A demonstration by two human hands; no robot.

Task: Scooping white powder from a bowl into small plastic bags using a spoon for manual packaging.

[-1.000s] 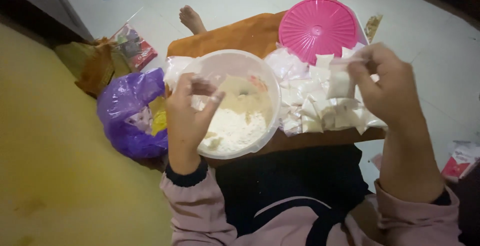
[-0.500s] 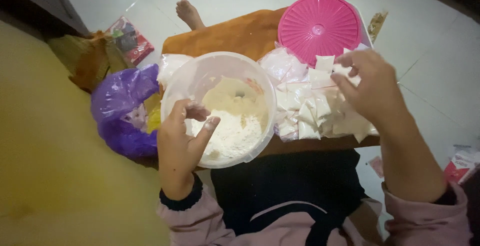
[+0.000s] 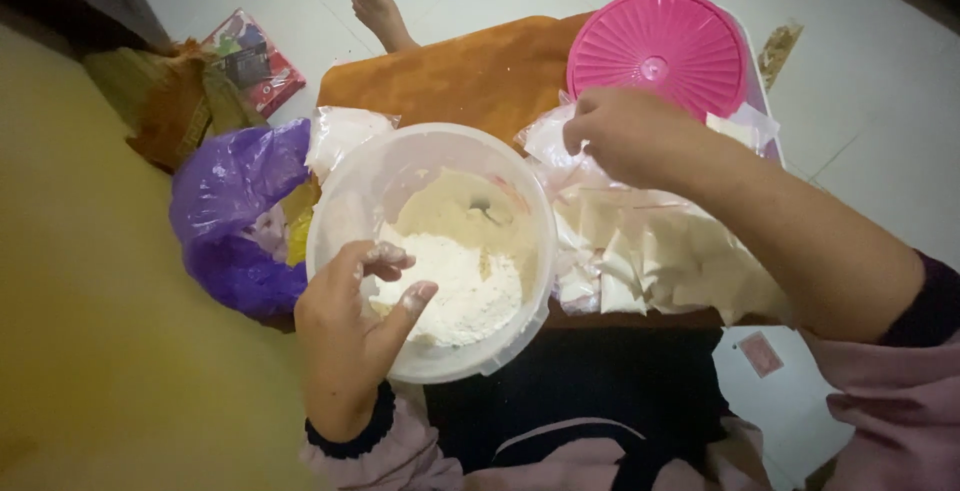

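A: Left hand, position?

B: At the near rim of the clear plastic tub, about 7 o'clock on its circle. Fingers dusted white, loosely curled, thumb held apart from them, clamped on nothing that shows. They hang over the white flour heaped in the near half of the tub; I cannot tell if they touch it.

A: Tub contents beyond that?

B: Bare yellowish bottom toward 12 o'clock, powder smeared up the wall.

A: Right hand?

B: Reaches in from 4 o'clock of the view, arm laid across the pile of small filled plastic packets. Fingers drawn together, knuckles up, pressed down at the far-left edge of that pile, where a crumpled clear bag lies. What they pinch, if anything, is hidden under the hand.

A: Where does the pile sit?

B: On the low wooden counter, just beside the tub at its 3 o'clock, touching its wall. The round pink lid lies at 12 o'clock of the pile, just beyond the right hand.

A: Surroundings?

B: Purple plastic bag at the tub's 9 o'clock, against it, yellow showing within. Another clear bag of white stuff at 11 o'clock. Red packet and brown wrappers on the tiled floor at far left. Two bare feet past the counter's far edge. Pink sleeves with dark cuffs on both wrists.
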